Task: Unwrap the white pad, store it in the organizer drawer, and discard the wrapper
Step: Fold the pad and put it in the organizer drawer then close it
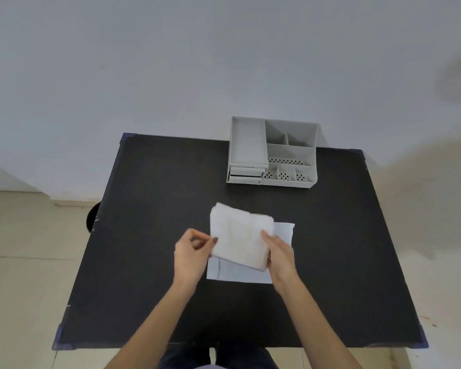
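The left hand (190, 251) and right hand (278, 251) are each pinching an edge of the white pad (240, 238), holding it over the opened wrapper (240, 274); the organizer (273, 151) is sitting well apart, drawers seemingly closed — freeing a hand risks the limp pad sagging or dropping.

We find no readable text, label, brand or no. anywhere in view. The wrapper (240, 274) shows only a thin dark line near its left edge, no letters we can make out, & the pad (238, 238) and organizer (273, 151) are plain, w/ only perforated dot holes on the organizer's front bins.
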